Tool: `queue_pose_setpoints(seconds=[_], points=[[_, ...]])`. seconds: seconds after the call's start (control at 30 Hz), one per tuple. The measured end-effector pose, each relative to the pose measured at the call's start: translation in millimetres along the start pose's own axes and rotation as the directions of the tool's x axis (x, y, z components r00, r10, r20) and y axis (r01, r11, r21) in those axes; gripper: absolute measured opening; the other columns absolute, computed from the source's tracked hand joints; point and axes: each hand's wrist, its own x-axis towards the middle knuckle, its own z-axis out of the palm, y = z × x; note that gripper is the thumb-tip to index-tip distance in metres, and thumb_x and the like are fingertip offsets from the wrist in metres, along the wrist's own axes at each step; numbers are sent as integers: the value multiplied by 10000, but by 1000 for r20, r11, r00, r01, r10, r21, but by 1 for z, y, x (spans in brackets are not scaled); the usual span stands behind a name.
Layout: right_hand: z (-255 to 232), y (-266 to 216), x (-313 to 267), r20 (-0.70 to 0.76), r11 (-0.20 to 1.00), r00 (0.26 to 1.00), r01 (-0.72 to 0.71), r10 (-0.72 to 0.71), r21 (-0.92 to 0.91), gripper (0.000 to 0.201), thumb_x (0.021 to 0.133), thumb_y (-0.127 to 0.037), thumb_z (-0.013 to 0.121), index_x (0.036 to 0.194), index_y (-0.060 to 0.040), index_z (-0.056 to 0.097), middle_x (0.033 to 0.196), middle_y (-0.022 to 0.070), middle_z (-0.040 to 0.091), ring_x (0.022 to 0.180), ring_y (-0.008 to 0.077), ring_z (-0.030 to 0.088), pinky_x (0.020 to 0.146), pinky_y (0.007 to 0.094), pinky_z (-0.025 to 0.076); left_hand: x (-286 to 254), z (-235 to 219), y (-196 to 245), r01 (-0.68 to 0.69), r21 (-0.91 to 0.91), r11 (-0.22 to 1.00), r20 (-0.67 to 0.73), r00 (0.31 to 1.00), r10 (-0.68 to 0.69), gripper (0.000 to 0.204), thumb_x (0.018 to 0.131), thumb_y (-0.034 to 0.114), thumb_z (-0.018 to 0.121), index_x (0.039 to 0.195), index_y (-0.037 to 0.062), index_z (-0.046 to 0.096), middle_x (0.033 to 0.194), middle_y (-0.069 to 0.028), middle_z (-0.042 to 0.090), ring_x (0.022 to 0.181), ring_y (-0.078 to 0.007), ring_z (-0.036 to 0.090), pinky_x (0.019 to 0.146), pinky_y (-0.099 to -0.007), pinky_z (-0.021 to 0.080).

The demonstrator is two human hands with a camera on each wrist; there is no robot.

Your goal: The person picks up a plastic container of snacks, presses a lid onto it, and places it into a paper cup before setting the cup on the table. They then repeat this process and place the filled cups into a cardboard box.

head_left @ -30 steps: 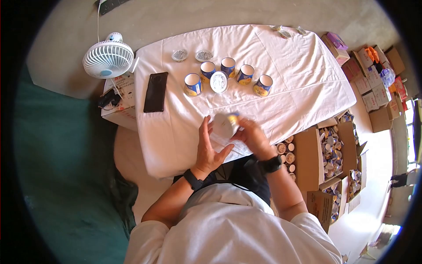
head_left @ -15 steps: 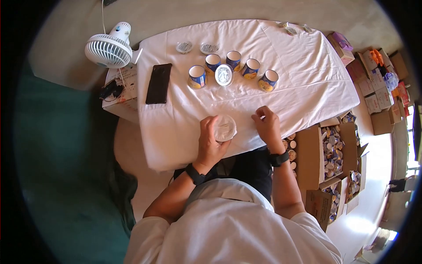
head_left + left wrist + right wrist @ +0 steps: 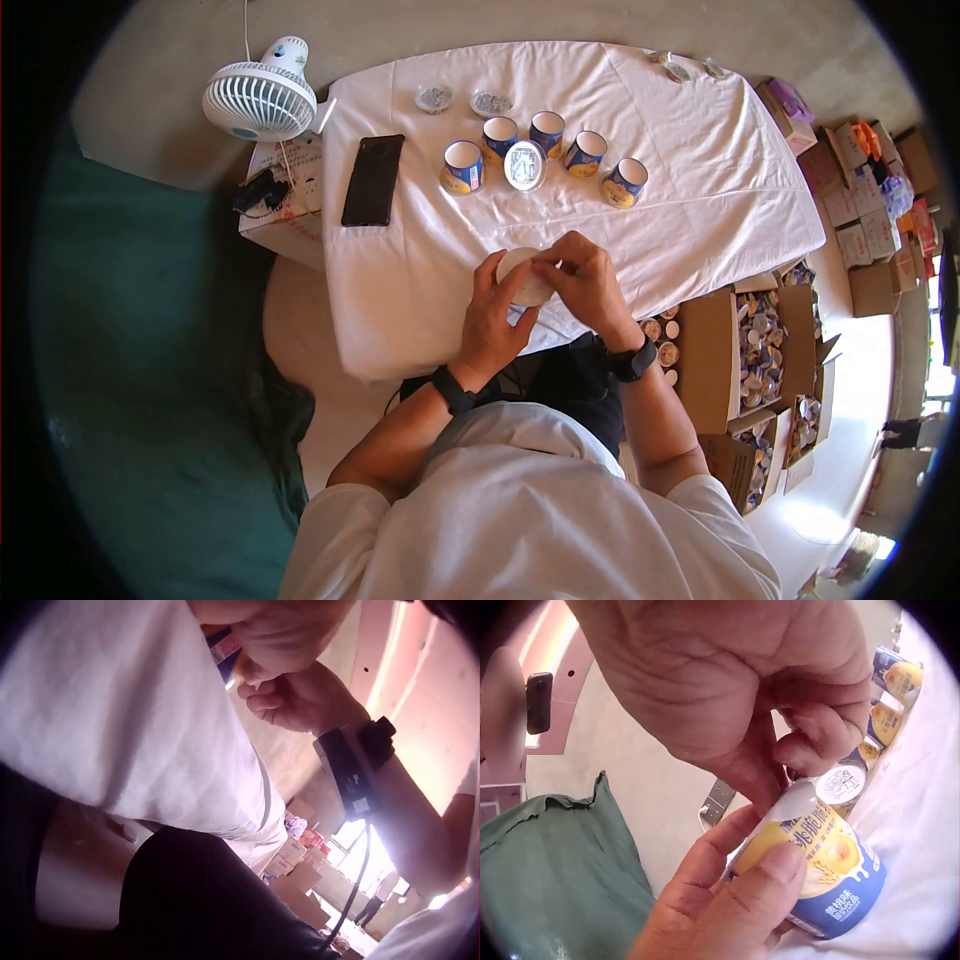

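Observation:
My left hand grips a blue-and-yellow printed cup, its pale round top facing up in the head view. The left thumb lies along the printed side in the right wrist view. My right hand pinches the white edge of the top with thumb and fingertips, hiding part of it. In the left wrist view the cup shows only as a small blue patch. Several similar cups stand farther back on the table, around a clear cup with a printed silver-white lid.
A black phone lies at the left of the white-clothed table. Two clear tubs sit at the back. To the left is a white fan; cardboard boxes filled with small cups stand at the right.
The cup went from my right hand into my left. My right hand moved away to the right, then came back to the cup's top. The head view shifted slightly.

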Motion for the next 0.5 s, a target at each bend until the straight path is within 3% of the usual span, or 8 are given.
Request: queue_pose_setpoints(seconds=[0.07,0.17,0.27,0.3,0.33,0.43,0.47,0.5], points=[[-3,5,21,2,999,1000,11,-11,-47,162,766,-65,655,921,-37,696,918,140,629,732,233,620,643,328,486,0,1,0,29,-4,1000,-7,1000,-29,563,732,12,680,1260,50,490,1278,-227,397,1155,-415,455,953,-433,423],[3,3,57,51,929,955,297,-293,-222,232,802,-98,613,1026,-78,670,920,143,622,780,266,630,692,361,499,-3,5,-10,-23,5,1000,-22,999,24,573,738,32,665,1280,70,482,1302,-240,360,1129,-440,480,920,-427,456],[19,4,77,203,694,937,347,-284,-631,279,810,-166,610,1087,-148,640,1024,132,583,904,294,606,767,409,489,-3,5,-7,7,31,999,-4,1000,-6,579,735,26,663,1282,84,483,1300,-241,361,1107,-438,497,910,-421,465],[25,10,82,235,579,928,365,-289,-729,277,806,-176,616,1081,-158,640,1044,130,573,922,297,599,775,416,486,-3,4,-6,3,42,999,-3,1000,-3,580,735,25,662,1283,88,484,1302,-241,360,1102,-437,500,906,-420,467],[30,18,87,215,558,928,356,-304,-749,257,790,-187,635,1042,-135,637,1084,130,557,955,313,580,786,436,476,-3,4,-5,1,53,999,-1,1000,-1,581,734,24,661,1284,92,484,1303,-241,359,1097,-436,504,902,-419,470],[26,26,97,240,619,946,324,-218,-716,232,790,-175,634,1009,-100,631,1071,135,558,955,313,582,788,417,478,-2,2,-3,2,60,998,0,1000,-2,584,731,29,664,1283,99,486,1309,-241,354,1101,-435,500,904,-419,470],[19,28,95,174,646,924,365,-341,-670,161,791,-151,629,922,-57,637,992,133,597,890,303,608,741,400,490,-2,2,-3,5,56,998,2,1000,-5,585,730,33,665,1283,101,487,1312,-242,351,1106,-436,497,907,-420,468],[11,26,90,64,748,938,311,-340,-586,142,787,-130,630,900,-45,639,952,131,607,853,298,614,718,390,492,-4,2,-3,10,42,999,4,1000,-10,588,734,35,662,1289,89,475,1316,-241,348,1135,-434,472,935,-426,443]])
